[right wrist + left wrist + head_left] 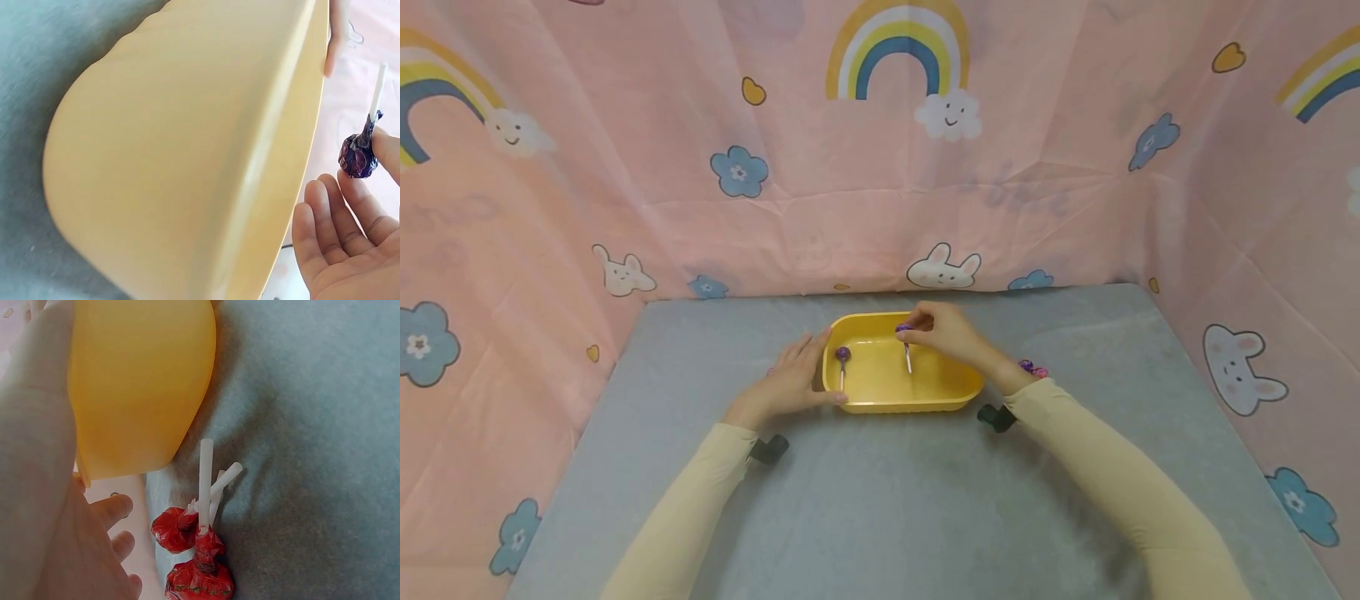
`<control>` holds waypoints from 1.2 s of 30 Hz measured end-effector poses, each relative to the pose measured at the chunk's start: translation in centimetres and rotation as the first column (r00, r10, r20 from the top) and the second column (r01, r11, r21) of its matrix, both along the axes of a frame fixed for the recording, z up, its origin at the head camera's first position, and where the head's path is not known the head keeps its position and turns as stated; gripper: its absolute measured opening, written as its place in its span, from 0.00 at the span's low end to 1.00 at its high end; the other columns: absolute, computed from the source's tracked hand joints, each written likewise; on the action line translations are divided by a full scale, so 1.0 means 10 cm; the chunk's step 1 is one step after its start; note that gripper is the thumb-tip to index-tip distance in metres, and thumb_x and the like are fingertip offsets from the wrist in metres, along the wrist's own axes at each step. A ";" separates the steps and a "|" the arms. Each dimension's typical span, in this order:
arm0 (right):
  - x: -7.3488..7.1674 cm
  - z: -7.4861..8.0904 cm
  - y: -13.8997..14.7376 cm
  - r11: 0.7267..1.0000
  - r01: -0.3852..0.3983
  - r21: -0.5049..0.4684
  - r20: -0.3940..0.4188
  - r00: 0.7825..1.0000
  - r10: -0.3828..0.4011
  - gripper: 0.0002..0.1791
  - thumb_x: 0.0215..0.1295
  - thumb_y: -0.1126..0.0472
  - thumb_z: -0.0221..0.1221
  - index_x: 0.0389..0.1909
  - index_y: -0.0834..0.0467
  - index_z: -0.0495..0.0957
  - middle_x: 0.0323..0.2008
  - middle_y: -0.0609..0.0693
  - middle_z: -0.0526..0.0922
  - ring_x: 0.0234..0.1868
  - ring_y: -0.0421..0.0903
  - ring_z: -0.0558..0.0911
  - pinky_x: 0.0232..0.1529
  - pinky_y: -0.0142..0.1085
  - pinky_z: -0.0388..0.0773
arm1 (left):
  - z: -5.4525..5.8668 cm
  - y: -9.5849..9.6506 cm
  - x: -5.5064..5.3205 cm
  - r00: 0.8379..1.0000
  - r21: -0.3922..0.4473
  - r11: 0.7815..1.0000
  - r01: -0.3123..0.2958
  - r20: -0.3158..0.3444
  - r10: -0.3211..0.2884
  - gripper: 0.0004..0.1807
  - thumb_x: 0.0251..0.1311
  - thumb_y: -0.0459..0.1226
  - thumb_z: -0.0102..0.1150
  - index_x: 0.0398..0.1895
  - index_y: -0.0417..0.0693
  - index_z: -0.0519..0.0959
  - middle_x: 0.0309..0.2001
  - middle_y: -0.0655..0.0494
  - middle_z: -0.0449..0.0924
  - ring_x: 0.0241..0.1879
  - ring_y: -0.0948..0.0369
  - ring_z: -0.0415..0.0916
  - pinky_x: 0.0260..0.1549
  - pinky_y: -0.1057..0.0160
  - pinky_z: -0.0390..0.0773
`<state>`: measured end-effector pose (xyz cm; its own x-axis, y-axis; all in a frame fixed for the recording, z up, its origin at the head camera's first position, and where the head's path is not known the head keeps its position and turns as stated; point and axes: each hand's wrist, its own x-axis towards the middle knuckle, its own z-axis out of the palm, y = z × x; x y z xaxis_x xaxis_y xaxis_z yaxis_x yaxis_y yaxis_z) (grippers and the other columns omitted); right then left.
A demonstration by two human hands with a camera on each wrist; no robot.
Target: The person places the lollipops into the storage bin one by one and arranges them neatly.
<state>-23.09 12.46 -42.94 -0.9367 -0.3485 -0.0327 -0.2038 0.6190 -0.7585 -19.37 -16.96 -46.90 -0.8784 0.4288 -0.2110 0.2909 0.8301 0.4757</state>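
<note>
A purple-wrapped lollipop (902,328) with a white stick is pinched between the thumb and index finger of my right hand (946,330), above the yellow tub (910,406). In the right wrist view, that lollipop (358,156) has its stick angled upward, and the other fingers are loosely bent. My left hand (790,377) holds the left end of the tub, thumb at the near corner and fingers toward the far corner. Another purple lollipop (842,355) lies inside the tub at its left side. Red-wrapped lollipops (199,581) lie beside my left hand, mostly hidden in the head view.
Purple and pink lollipops (1033,368) lie right of the tub, partly behind my right wrist. A grey cloth (880,500) covers the table. Pink printed curtains (805,242) stand at the back and both sides. Dark wrist devices (769,450) hang under both wrists.
</note>
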 end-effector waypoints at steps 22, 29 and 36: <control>0.01 0.02 -0.27 0.999 0.031 0.008 0.039 0.999 -0.032 0.15 0.64 0.49 0.65 0.42 0.56 0.81 0.41 0.52 0.84 0.41 0.48 0.78 0.44 0.35 0.79 | -0.03 0.00 -0.01 1.000 -0.005 1.000 0.003 0.012 -0.003 0.64 0.53 0.65 0.64 0.80 0.61 0.31 0.81 0.49 0.41 0.81 0.45 0.33 0.74 0.32 0.45; -0.01 0.00 -0.35 0.999 0.030 0.020 0.029 0.999 -0.030 0.16 0.63 0.49 0.66 0.43 0.56 0.80 0.41 0.52 0.83 0.42 0.47 0.79 0.46 0.36 0.80 | -0.01 0.00 0.01 1.000 -0.004 1.000 -0.016 0.011 0.016 0.65 0.51 0.64 0.66 0.80 0.63 0.32 0.81 0.47 0.41 0.80 0.44 0.34 0.73 0.32 0.47; -0.02 0.00 -0.38 0.999 0.028 -0.022 0.030 0.999 -0.028 0.16 0.63 0.50 0.66 0.41 0.57 0.81 0.39 0.52 0.83 0.40 0.47 0.78 0.43 0.34 0.78 | 0.00 0.02 0.01 1.000 -0.003 1.000 -0.012 0.012 0.012 0.64 0.53 0.63 0.66 0.80 0.62 0.31 0.81 0.47 0.42 0.81 0.45 0.34 0.74 0.33 0.45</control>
<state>-23.33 8.68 -42.95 -0.9448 -0.3232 -0.0532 -0.1637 0.6065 -0.7780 -19.25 -16.73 -46.87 -0.8808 0.4178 -0.2227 0.2756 0.8350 0.4763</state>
